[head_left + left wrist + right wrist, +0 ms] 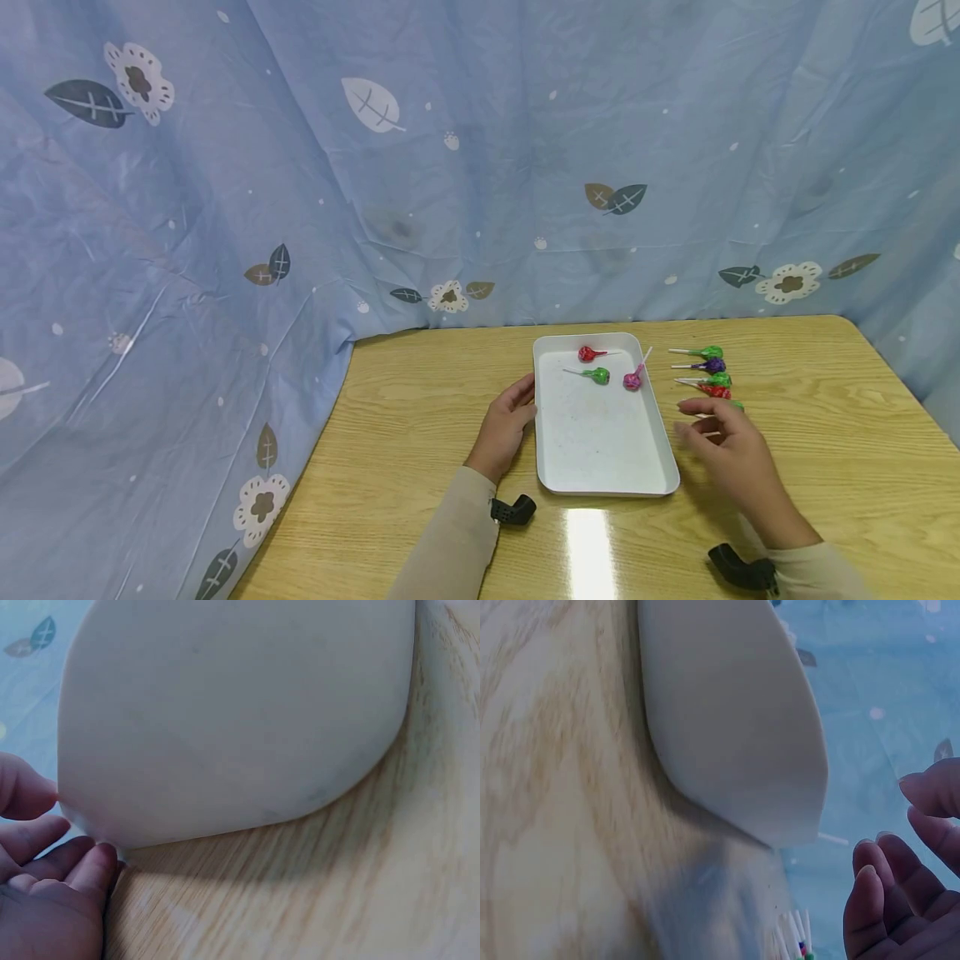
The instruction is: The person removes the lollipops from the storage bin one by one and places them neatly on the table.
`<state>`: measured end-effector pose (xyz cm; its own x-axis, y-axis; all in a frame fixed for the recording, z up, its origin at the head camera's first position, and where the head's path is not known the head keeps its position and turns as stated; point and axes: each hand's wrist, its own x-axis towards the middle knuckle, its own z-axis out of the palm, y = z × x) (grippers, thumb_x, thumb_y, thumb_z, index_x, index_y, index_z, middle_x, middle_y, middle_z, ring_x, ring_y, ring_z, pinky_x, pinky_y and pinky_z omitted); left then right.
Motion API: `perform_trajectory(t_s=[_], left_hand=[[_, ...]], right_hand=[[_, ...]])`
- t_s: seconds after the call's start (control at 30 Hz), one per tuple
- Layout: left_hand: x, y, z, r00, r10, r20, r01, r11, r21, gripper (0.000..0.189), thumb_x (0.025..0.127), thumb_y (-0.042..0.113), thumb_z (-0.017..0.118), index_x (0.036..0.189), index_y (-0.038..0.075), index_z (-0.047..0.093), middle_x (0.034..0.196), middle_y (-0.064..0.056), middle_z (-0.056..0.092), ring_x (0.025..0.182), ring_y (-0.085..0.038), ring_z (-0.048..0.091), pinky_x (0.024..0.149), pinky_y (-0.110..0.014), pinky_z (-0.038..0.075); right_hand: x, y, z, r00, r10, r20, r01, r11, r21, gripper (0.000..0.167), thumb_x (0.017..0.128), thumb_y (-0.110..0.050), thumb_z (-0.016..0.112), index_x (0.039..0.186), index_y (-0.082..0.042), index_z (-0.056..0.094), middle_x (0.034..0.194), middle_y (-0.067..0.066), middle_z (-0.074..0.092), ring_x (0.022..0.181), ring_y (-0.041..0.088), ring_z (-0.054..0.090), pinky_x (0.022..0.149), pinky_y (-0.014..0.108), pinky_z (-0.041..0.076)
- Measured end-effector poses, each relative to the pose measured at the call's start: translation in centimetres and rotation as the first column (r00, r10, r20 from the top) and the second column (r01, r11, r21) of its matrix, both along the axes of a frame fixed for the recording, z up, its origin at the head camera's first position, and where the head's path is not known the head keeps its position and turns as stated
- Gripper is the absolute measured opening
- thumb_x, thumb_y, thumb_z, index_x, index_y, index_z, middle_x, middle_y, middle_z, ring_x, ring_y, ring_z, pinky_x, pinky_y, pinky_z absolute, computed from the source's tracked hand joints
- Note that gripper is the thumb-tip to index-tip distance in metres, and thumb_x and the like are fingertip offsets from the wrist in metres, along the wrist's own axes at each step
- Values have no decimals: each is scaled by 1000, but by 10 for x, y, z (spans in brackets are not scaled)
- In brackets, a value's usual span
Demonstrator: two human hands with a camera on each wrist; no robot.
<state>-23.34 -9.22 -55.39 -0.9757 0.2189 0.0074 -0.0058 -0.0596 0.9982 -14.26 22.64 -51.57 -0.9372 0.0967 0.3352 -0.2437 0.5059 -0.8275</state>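
Observation:
A white tray (600, 454) lies on the table, holding a red lollipop (586, 354), a green lollipop (602, 376) and a pink lollipop (632, 381) whose stick leans over the right rim. My left hand (504, 429) holds the tray's left side, thumb at the rim and fingers at the lower edge, as the left wrist view shows. Right of the tray hovers my right hand (723, 450), thumb and bent fingers apart with nothing between them. Its fingertips overlap the nearest of several loose lollipops, including a purple one (715, 365) and a red one (720, 392).
The loose lollipops form a column on the wooden table (832, 433), sticks pointing left towards the tray. A blue curtain (480, 150) with leaf and flower prints hangs behind and left of the table. A bright reflection shows below the tray.

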Motion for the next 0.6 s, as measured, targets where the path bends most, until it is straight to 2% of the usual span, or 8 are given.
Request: perform_trajectory(t_s=[0.17,0.6], left_hand=[[0,0,-1,1000,-3,-15,4,1000,11,56,107,2,55,162,-1,48,163,-14,50,151,-28,46,122,-41,40],[0,0,0,1000,-11,-7,11,1000,20,56,108,1,55,163,0,47,165,-14,49,152,-27,45,122,-41,40]], right_hand=[[-2,-9,5,1000,19,11,-19,1000,3,26,101,1,75,126,5,69,124,19,67,91,4,62,74,13,52],[-12,-24,14,997,47,56,-48,999,6,28,102,-6,76,128,4,68,129,17,65,94,15,63,76,17,55]])
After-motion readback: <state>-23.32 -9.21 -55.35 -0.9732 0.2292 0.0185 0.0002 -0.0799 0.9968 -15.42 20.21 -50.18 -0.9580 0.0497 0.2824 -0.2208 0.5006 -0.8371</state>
